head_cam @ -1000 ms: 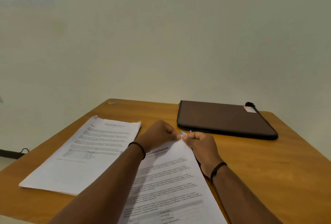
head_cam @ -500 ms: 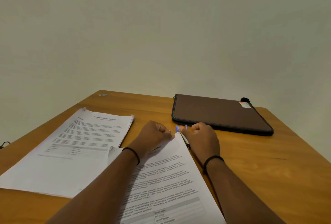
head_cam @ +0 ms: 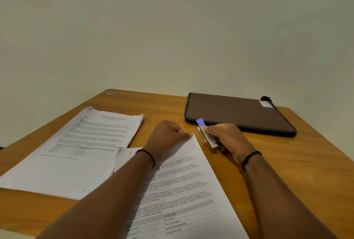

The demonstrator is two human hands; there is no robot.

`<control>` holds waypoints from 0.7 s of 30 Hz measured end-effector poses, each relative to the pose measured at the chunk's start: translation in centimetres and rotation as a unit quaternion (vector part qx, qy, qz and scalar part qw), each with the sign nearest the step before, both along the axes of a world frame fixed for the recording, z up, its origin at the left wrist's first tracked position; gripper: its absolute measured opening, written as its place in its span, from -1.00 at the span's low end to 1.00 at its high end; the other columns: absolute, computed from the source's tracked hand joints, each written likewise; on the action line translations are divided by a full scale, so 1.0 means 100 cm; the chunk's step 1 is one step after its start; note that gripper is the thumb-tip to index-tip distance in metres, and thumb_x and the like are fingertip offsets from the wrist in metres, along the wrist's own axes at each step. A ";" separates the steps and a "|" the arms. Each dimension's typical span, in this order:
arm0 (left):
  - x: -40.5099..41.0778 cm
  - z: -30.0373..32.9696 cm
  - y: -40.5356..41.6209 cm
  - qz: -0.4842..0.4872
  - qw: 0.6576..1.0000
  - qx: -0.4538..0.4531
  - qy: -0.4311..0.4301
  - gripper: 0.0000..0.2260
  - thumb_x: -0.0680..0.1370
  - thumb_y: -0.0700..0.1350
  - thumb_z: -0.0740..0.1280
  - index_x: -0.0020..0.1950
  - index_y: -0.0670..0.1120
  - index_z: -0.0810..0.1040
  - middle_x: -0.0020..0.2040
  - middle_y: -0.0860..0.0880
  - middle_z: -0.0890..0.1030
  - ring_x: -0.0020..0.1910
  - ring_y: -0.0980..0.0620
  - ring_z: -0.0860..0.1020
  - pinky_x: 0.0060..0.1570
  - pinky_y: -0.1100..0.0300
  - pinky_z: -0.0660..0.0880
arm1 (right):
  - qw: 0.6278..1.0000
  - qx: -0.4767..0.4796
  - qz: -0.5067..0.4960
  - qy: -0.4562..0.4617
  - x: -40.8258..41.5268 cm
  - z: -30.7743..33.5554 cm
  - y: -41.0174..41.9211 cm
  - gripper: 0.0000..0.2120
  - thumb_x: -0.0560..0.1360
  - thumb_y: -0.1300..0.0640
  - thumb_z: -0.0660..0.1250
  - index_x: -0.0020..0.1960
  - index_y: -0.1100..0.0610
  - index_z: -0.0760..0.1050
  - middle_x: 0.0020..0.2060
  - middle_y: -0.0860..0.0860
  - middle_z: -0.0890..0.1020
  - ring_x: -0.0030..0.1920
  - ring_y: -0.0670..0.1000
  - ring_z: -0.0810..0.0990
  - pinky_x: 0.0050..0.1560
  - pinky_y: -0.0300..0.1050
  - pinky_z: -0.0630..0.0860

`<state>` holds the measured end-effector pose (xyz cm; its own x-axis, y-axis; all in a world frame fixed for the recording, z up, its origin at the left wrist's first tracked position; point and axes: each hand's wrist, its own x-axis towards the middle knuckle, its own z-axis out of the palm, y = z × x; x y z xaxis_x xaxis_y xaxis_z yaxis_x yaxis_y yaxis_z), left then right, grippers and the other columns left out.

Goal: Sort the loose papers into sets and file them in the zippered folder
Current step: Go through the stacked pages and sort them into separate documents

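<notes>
A set of printed papers (head_cam: 183,185) lies in front of me on the wooden table (head_cam: 298,171). My left hand (head_cam: 166,137) pinches its top right corner. Just right of that corner my right hand (head_cam: 226,137) grips a small silver stapler with a blue tip (head_cam: 206,133), lifted clear of the paper. A second stack of printed papers (head_cam: 80,148) lies to the left. The brown zippered folder (head_cam: 237,112) lies closed at the back right, with a small label near its far right corner.
A plain pale wall stands behind the table. The table's left and right edges fall away close to the paper stack and the folder. A small pale mark (head_cam: 111,93) sits at the far left corner.
My right hand has drawn the stapler away to the right from the paper corner, where both hands were together. My left hand still pinches the corner. The camera has tilted slightly.
</notes>
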<state>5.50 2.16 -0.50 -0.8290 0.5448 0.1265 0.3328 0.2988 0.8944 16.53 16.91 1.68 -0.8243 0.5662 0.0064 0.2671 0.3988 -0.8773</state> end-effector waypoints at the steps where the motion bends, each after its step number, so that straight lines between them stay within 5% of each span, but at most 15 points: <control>1: 0.001 0.000 -0.001 0.001 1.000 0.003 0.003 -0.65 0.45 -0.03 0.50 -0.31 -0.30 0.59 -0.42 -0.06 0.52 -0.47 0.13 0.39 -0.44 0.27 0.32 | 0.999 -0.043 0.031 -0.011 0.007 0.004 0.004 -0.71 0.57 -0.04 0.31 -0.05 0.18 0.64 -0.27 0.08 0.71 -0.42 -0.09 0.51 -0.40 -0.23 0.40; 7: 0.001 -0.003 -0.002 0.000 1.000 0.000 0.020 -0.69 0.45 -0.06 0.46 -0.28 -0.32 0.58 -0.27 -0.28 0.60 -0.36 0.00 0.43 -0.33 0.15 0.39 | 0.986 -0.117 0.096 -0.069 0.021 0.009 0.006 -0.76 0.54 0.01 0.34 -0.16 0.18 0.60 -0.40 0.04 0.62 -0.49 -0.10 0.43 -0.43 -0.24 0.32; 14: -0.003 -0.004 -0.001 -0.011 1.000 -0.002 0.028 -0.64 0.46 0.00 0.49 -0.43 -0.13 0.48 -0.48 0.01 0.38 -0.46 0.08 0.30 -0.42 0.26 0.28 | 0.976 -0.119 0.148 -0.105 0.021 0.006 0.007 -0.76 0.51 0.07 0.40 -0.11 0.27 0.64 -0.34 0.09 0.63 -0.43 -0.07 0.46 -0.43 -0.28 0.39; 17: -0.006 0.000 -0.004 -0.049 0.999 0.004 0.014 -0.63 0.47 0.05 0.50 -0.29 -0.24 0.56 -0.40 0.01 0.50 -0.42 0.12 0.38 -0.40 0.29 0.33 | 0.970 -0.122 0.181 -0.107 0.021 0.007 0.011 -0.78 0.52 0.09 0.39 -0.06 0.26 0.66 -0.27 0.11 0.65 -0.36 -0.04 0.53 -0.37 -0.28 0.48; 21: -0.005 0.013 -0.010 -0.155 0.987 -0.042 -0.003 -0.66 0.40 0.05 0.56 0.06 -0.09 0.63 -0.12 -0.05 0.67 -0.26 0.13 0.55 -0.23 0.27 0.46 | 0.966 -0.107 0.209 -0.110 0.020 0.007 0.013 -0.83 0.53 0.10 0.35 -0.13 0.16 0.65 -0.28 0.08 0.66 -0.35 -0.06 0.54 -0.32 -0.27 0.49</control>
